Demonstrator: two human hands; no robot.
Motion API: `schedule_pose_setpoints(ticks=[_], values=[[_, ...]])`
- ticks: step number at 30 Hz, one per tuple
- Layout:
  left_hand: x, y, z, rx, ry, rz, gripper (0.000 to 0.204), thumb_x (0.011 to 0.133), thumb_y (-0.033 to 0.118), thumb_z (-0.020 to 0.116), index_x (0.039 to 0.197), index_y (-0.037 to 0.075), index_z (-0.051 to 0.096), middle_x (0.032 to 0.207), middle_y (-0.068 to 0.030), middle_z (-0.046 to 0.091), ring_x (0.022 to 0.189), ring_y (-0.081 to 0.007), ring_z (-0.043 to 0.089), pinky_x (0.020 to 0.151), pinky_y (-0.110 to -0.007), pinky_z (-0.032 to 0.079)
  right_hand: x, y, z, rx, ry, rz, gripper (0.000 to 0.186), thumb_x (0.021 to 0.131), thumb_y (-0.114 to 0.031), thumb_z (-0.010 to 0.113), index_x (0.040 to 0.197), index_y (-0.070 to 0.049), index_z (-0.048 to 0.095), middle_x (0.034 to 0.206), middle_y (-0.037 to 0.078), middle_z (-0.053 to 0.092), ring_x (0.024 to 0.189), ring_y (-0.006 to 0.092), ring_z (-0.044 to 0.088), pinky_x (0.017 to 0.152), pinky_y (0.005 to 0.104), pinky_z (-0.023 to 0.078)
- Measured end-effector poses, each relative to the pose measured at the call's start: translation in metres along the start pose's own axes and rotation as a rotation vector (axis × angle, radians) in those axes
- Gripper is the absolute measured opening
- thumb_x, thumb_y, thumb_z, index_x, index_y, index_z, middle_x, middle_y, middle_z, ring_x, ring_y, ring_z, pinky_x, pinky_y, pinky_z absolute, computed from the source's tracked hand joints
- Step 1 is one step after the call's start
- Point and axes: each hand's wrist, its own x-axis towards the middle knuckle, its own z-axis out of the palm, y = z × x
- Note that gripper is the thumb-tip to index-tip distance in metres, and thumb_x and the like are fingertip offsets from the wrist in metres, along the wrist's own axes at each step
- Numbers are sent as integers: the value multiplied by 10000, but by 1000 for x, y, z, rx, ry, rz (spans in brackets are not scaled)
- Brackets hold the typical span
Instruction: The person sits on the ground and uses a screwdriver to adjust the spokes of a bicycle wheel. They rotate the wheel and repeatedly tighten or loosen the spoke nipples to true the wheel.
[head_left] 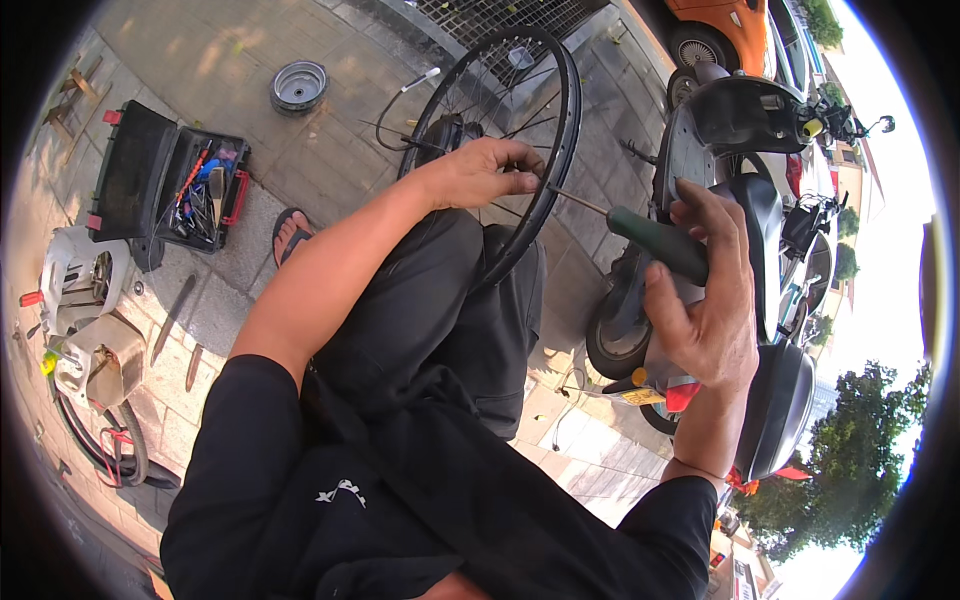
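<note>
Left grip (480,172): closed on wheel rim (560,130), 12 o'clock, over lap.
Right grip (700,290): wrapped round green-handled screwdriver (655,240), 3 o'clock, tip at rim.
Toolbox (165,185): open, 10 o'clock.

Head camera looks steeply down, close over the lap.

Scooter (740,200) close beside wheel (500,150)

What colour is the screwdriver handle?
Dark green screwdriver handle, gripped in the right hand; head view.
</note>
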Motion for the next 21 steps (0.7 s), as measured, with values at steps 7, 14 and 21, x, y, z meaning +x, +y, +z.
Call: schedule_pose_setpoints(ticks=[7, 14, 21], values=[[6, -9, 1, 93, 1, 80, 296, 1056, 226, 675, 1267, 24, 718, 1120, -45, 757, 1075, -125, 659, 997, -327, 519, -12, 13, 7, -82, -12, 86, 586, 881, -109, 773, 1422, -8, 572, 979, 172, 695, 821, 277, 690, 762, 375, 546], [3, 1, 1, 234, 8, 62, 376, 1068, 314, 645, 1274, 5, 702, 1193, -129, 759, 1160, -228, 683, 1038, -378, 507, -14, 12, 12, 55, 78, -80, 615, 923, -98, 720, 1487, 23, 507, 1093, 185, 717, 936, 277, 706, 900, 363, 544], [8, -7, -1, -98, 15, 19, 310, 1101, 260, 591, 1206, 9, 741, 1074, -36, 750, 980, -149, 651, 958, -335, 524, -7, -3, 11, -80, 68, 221, 373, 1012, -210, 734, 1301, 20, 684, 797, 98, 717, 683, 187, 696, 703, 314, 542]])
